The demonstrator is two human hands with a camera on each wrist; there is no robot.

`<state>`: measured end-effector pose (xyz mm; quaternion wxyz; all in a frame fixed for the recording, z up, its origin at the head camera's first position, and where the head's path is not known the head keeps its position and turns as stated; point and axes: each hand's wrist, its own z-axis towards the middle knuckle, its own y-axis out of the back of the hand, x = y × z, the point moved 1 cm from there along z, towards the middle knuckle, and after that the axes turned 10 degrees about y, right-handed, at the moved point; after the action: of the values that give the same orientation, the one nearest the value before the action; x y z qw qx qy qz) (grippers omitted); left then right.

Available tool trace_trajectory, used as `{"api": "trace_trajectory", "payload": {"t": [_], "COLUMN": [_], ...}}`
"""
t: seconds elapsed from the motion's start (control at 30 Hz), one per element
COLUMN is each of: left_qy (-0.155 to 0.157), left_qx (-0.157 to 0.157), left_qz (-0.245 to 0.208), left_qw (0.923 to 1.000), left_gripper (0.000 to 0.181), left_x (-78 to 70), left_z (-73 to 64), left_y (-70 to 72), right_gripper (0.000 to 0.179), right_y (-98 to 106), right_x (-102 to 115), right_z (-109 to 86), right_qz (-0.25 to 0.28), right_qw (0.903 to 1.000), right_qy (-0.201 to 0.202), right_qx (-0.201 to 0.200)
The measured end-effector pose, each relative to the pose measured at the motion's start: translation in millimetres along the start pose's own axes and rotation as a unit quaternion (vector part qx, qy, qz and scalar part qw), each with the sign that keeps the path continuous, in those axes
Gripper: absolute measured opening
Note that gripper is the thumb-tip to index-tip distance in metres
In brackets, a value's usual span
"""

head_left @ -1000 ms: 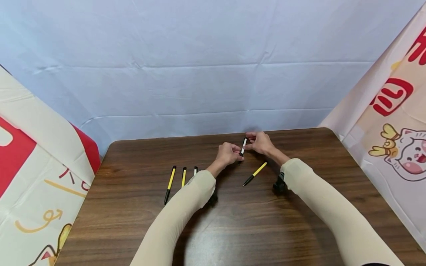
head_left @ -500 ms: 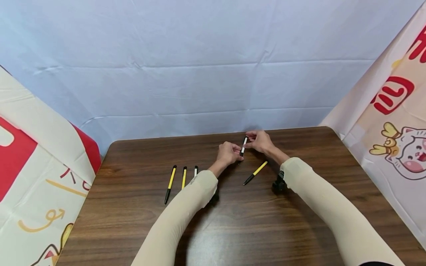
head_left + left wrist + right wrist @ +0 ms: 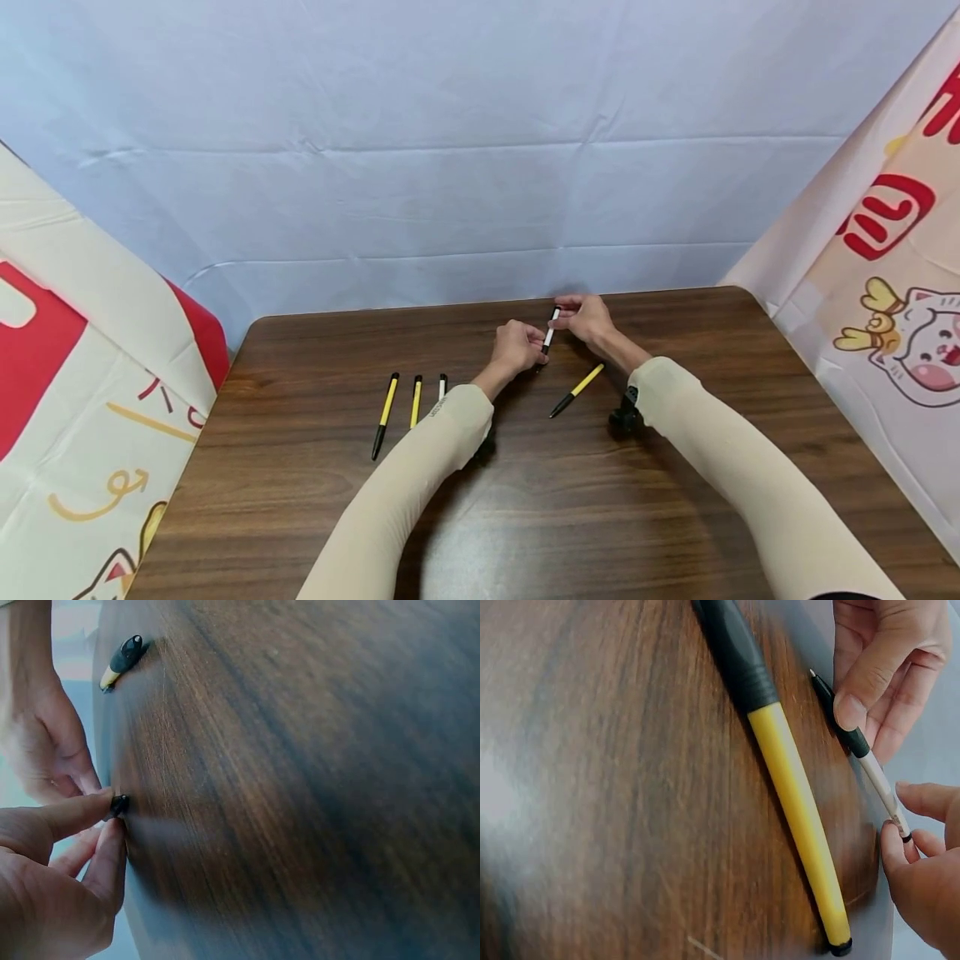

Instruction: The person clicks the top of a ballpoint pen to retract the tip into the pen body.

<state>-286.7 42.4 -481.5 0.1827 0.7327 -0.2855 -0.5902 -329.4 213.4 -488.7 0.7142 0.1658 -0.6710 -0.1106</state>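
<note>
- At the far left of the wooden table (image 3: 255,500), a printed cloth (image 3: 45,358) is seen hanging.
- Beside one another, a black-ended yellow pen (image 3: 386,408), a second yellow pen (image 3: 416,404) and a part-covered white pen (image 3: 442,386) are laid; the lower parts of the latter two are hidden by the left sleeve (image 3: 420,492).
- By the left hand (image 3: 514,347), the black grip near the tip is pinched between thumb and fingers.
- The held white pen (image 3: 548,340) is stretched between both hands near the back edge, its tip pointed toward the wearer; whether the table is touched by it cannot be told.
- Nearer the wearer, an angled yellow pen (image 3: 577,390) is laid, touched by neither hand.
- By the right hand (image 3: 587,319), the pen's rear end is pinched between thumb and fingertips.
</note>
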Motion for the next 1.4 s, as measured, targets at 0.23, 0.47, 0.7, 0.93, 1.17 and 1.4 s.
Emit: {"api": "trace_trajectory", "payload": {"t": [0.23,0.47,0.7,0.93,1.17,1.4], "left_qy": [-0.005,0.005,0.007,0.03,0.059,0.086], "left_qx": [-0.006,0.007,0.019,0.03,0.076,0.125], "left_qz": [-0.003,-0.025,-0.069,-0.106,-0.191,-0.287], "left_qw": [1.0,0.9997,0.9974,0.9935,0.9768,0.9458], "left_gripper": [0.03,0.032,0.034,0.031,0.029,0.033], "left_x": [0.0,1.3,3.1,2.6,3.4,4.5], "left_z": [-1.1,0.5,-0.2,-6.0,-10.6,-12.3], "left_y": [-1.4,-2.5,-1.1,0.9,3.3,8.1], "right_gripper": [0.051,0.051,0.046,0.048,0.05,0.051], "right_y": [-3.8,-4.2,-4.2,-5.6,-4.9,-3.1], "right_x": [-0.6,-0.2,2.5,8.2,14.4,18.3], "right_z": [-1.4,-3.3,-1.4,-0.2,-1.4,-2.3], "right_qz": [0.035,0.142,0.158,0.179,0.194,0.205], "right_qw": [0.999,0.9882,0.9857,0.9824,0.9793,0.9772], "right_qy": [-0.026,-0.056,-0.056,-0.054,-0.056,-0.051], "right_qx": [-0.014,-0.012,-0.02,-0.012,-0.003,0.016]}}
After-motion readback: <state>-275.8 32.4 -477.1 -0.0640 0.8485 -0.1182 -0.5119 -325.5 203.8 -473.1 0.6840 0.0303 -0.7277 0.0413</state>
